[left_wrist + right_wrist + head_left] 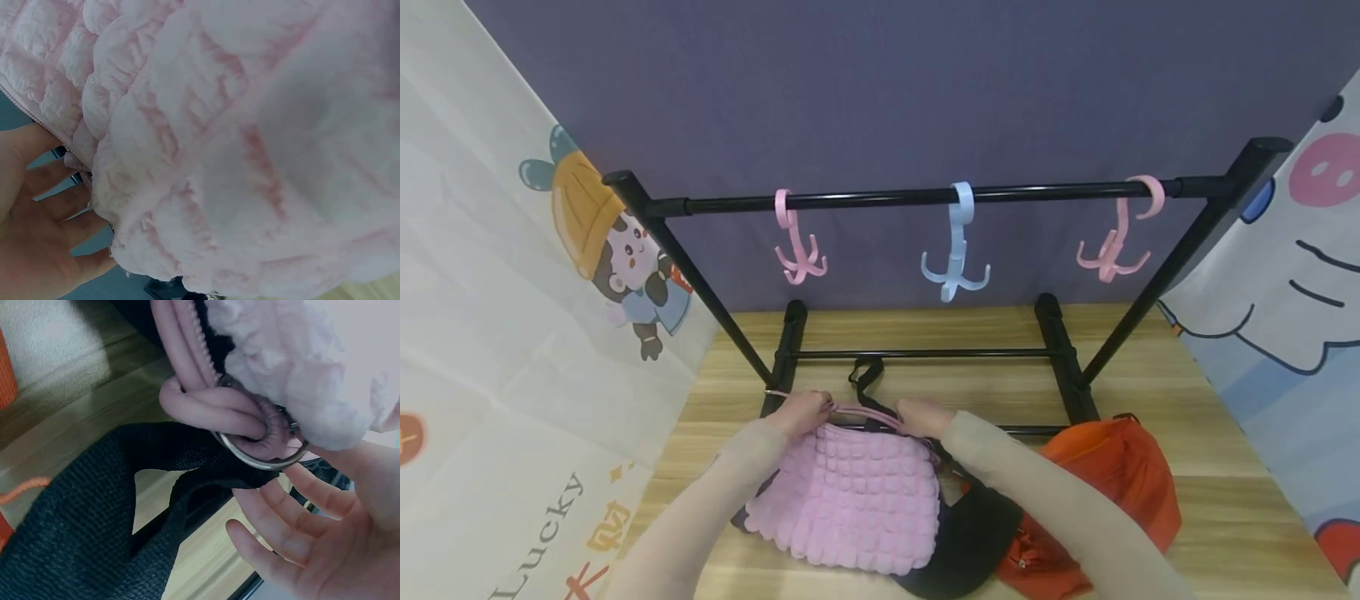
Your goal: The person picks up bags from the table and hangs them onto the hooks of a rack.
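A pink quilted handbag point(865, 492) with a puffy surface lies at the front of the table, its zipped top edge toward the rack. My left hand point(805, 412) holds its top left corner; in the left wrist view those fingers point(59, 234) reach behind the bag. At the top right corner my right hand point(925, 418) pinches the bag near its strap point(861, 411). The right wrist view shows the strap knotted through a metal ring point(259, 464), with the fingers point(281, 534) behind it. Both thumbs are mostly hidden.
A black rack point(880, 198) stands behind, with a pink hook point(800, 250), a blue hook point(956, 250) and another pink hook point(1112, 246) on its bar. A black cap point(977, 533) lies partly under the handbag. An orange bag point(1120, 475) lies right, and a black strap point(867, 382) behind.
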{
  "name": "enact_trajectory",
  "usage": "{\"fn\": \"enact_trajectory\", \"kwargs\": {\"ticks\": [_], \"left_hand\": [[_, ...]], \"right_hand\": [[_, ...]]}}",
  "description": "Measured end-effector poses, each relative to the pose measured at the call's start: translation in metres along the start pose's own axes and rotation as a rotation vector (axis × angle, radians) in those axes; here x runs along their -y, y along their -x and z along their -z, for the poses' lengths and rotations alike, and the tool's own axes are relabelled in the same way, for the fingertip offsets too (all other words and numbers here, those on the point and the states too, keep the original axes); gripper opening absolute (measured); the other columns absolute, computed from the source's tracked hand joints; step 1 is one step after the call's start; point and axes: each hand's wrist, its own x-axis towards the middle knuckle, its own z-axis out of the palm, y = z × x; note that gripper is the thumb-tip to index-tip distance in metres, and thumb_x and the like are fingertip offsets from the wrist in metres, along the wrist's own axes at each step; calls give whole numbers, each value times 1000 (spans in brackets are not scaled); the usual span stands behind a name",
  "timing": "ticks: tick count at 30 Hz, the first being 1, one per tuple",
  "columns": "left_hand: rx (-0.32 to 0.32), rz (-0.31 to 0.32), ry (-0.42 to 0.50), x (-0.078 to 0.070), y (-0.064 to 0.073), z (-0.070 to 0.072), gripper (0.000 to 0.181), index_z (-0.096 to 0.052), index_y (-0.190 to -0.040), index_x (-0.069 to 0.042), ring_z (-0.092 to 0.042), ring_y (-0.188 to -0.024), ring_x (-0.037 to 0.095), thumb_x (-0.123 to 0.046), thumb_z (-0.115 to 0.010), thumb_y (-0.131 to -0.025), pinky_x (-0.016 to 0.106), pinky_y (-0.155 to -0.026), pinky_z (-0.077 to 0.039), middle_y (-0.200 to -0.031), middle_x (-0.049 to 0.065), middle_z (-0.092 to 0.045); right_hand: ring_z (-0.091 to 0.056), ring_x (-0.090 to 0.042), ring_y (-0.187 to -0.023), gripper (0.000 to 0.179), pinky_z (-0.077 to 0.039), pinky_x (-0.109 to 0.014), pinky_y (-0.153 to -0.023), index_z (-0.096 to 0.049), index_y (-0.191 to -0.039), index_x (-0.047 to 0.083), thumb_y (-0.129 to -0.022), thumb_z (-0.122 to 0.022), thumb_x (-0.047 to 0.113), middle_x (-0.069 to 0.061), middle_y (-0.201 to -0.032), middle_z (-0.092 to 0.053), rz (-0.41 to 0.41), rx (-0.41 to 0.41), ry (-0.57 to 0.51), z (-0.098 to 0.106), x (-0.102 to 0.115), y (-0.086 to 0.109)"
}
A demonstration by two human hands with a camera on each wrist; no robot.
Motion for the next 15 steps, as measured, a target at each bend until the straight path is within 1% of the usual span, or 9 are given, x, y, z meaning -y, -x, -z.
{"fn": "enact_trajectory", "kwargs": {"ticks": [4, 7, 11, 15], "left_hand": [[38, 11, -6, 0, -4, -3, 9, -63, -85, -5, -61, -78, 28, -12, -59, -81, 41, -73, -46, -81, 9, -65], [58, 22, -18, 2, -6, -6, 9, -63, -85, -6, -61, -80, 28, -12, -59, -80, 41, -73, -46, -82, 9, -65], [70, 32, -19, 2, -8, -8, 8, -63, -84, -7, -61, -79, 27, -13, -60, -80, 41, -72, -46, -81, 8, -64], [97, 31, -4, 1, -9, -5, 7, -62, -84, -7, -60, -77, 25, -13, -60, -81, 39, -71, -46, -81, 7, -63]], "right_hand": [[-55, -20, -62, 14, -46, -34, -62, -55, -67, 7, -76, -65, 11, -4, -65, -56, -16, -12, 74, -3, 1, -4], [-58, -22, -67, 13, -47, -35, -65, -55, -68, 7, -74, -66, 12, -6, -69, -59, -50, 7, 104, -3, 3, -6], [-57, -21, -67, 16, -47, -35, -64, -55, -67, 9, -73, -68, 16, -4, -69, -59, -95, 27, 122, -5, 5, -9], [-56, -19, -64, 18, -47, -35, -60, -54, -64, 10, -72, -68, 19, -3, -67, -58, -116, 10, 125, -7, 3, -9]]}}
